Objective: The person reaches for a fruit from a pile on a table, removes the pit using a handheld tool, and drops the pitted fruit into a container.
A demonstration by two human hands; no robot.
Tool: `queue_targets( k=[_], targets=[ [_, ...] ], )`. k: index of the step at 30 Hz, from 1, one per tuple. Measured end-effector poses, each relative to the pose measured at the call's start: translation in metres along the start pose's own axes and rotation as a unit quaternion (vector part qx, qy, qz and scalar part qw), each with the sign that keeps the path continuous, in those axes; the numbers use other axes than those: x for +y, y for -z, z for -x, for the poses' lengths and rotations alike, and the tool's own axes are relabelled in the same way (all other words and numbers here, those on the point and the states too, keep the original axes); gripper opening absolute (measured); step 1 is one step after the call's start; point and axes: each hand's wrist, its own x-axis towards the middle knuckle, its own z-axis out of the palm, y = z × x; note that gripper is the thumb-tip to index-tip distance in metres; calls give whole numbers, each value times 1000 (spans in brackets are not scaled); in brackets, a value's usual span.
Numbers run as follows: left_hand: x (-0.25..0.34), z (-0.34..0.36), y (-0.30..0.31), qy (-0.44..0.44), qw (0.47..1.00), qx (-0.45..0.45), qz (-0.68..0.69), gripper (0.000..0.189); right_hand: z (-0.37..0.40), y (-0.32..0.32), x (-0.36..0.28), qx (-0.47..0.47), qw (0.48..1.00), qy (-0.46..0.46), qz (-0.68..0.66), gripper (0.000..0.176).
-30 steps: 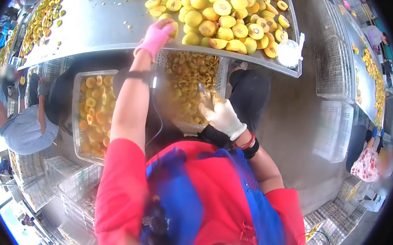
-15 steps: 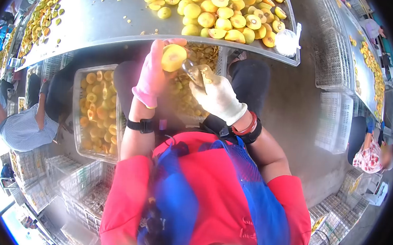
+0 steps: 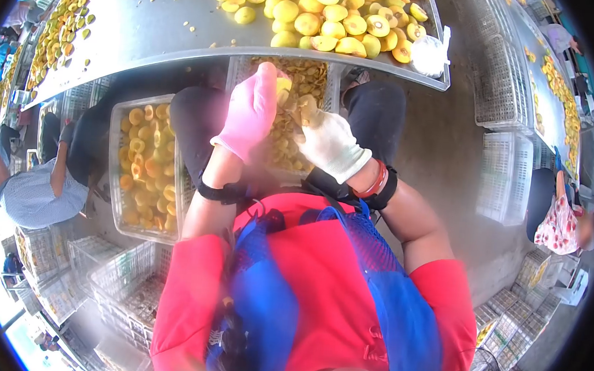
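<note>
The left hand (image 3: 250,117) is bringing a fruit half (image 3: 284,89) back from the tabletop (image 3: 177,22).
It is now holding the piece above the crate (image 3: 332,91), close to the right hand (image 3: 332,145), and the round cut face is turning out of view.

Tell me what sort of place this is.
Probably a fruit-processing workshop: halved yellow fruit heaped on a metal table, a crate of fruit halves beside the worker, and stacked plastic crates along the aisle.

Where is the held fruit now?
Left of centre in the head view, the fruit is in the left hand, beside the right hand, over the crate of pieces.
</note>
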Motion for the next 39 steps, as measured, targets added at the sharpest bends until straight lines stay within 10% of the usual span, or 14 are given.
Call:
queue_targets(
  k=[8, 18, 26, 29, 35, 39],
  targets=[
    [-2, -3, -11, -46, 970, -72, 227, 105, -2, 3, 1, 52, 992, 29, -108, 33],
    [4, -16, -12, -36, 989, -34, 138, 80, -11, 10, 11, 6, 990, 101, -103, 34],
    [2, -12, -19, -86, 987, 29, 135, 82, -16, 16, -3, -18, 964, 15, -264, 33],
    [7, -9, -15, -113, 993, 33, 30, 89, -25, 42, -11, -160, 909, -106, -369, 26],
    [28, -7, -14, -66, 949, -48, 304, 107, -25, 50, -10, -251, 764, -260, -534, 13],
    [29, -11, -21, -32, 947, 6, 320, 96, -24, 38, -9, -204, 786, -214, -543, 10]
  ],
)
